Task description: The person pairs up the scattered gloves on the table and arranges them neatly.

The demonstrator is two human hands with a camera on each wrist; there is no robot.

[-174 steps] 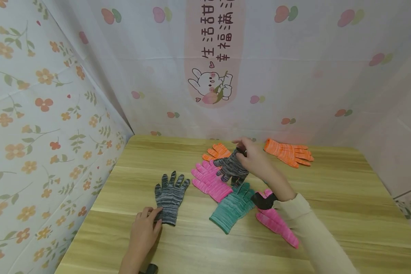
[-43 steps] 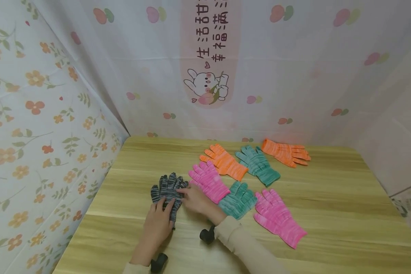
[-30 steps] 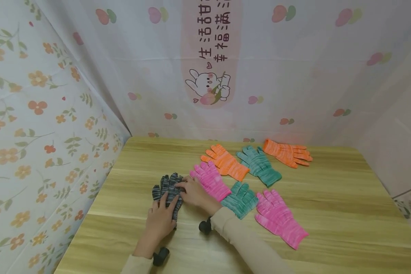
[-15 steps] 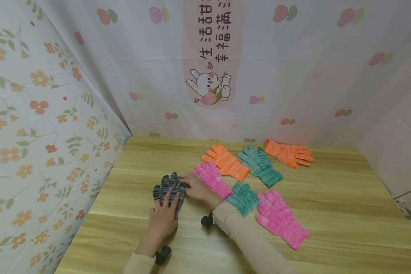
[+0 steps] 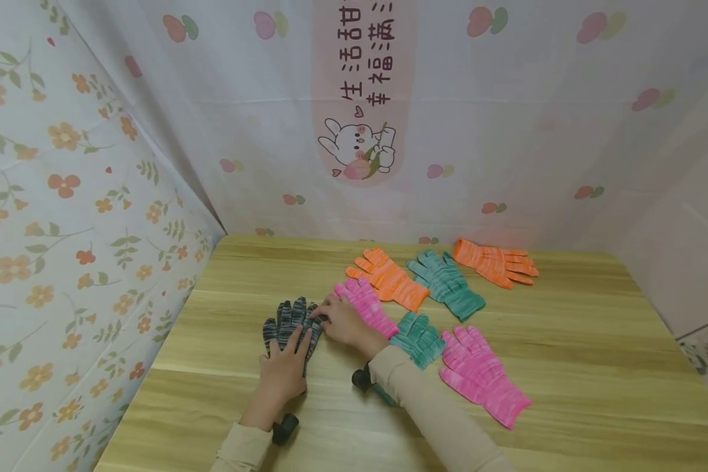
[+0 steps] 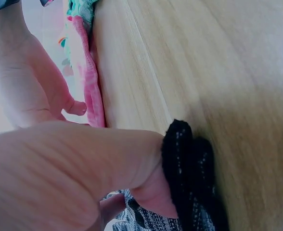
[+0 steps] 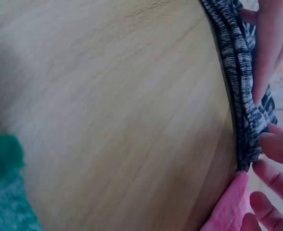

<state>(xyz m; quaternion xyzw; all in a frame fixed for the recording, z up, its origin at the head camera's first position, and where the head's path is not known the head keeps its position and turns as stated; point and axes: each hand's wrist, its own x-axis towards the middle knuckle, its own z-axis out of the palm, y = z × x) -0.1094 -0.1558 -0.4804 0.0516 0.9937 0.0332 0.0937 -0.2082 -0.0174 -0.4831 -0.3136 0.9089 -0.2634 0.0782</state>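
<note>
Two black-and-grey knit gloves (image 5: 292,319) lie one on top of the other, left of the table's middle, fingers pointing away. My left hand (image 5: 283,368) rests on them with fingers spread over the palm part; in the left wrist view its thumb (image 6: 153,192) presses at the dark knit edge. My right hand (image 5: 345,322) pinches an outer glove finger on the right side. In the right wrist view, thumb and forefinger meet at the knit edge, the other fingers loosely bent. A pink glove (image 5: 366,307) lies beside the right hand, partly hidden by it.
A green glove (image 5: 420,339) lies partly under the right sleeve. Another pink glove (image 5: 485,377) is right of it. Farther back lie an orange glove (image 5: 392,278), a second green one (image 5: 448,285) and a second orange one (image 5: 498,263). Printed curtains stand behind and at left.
The right hand brought the second dark glove from the pile onto the first one. Since then both hands have worked over the stack; lately the left hand slid slightly forward and the right slightly rightward.
</note>
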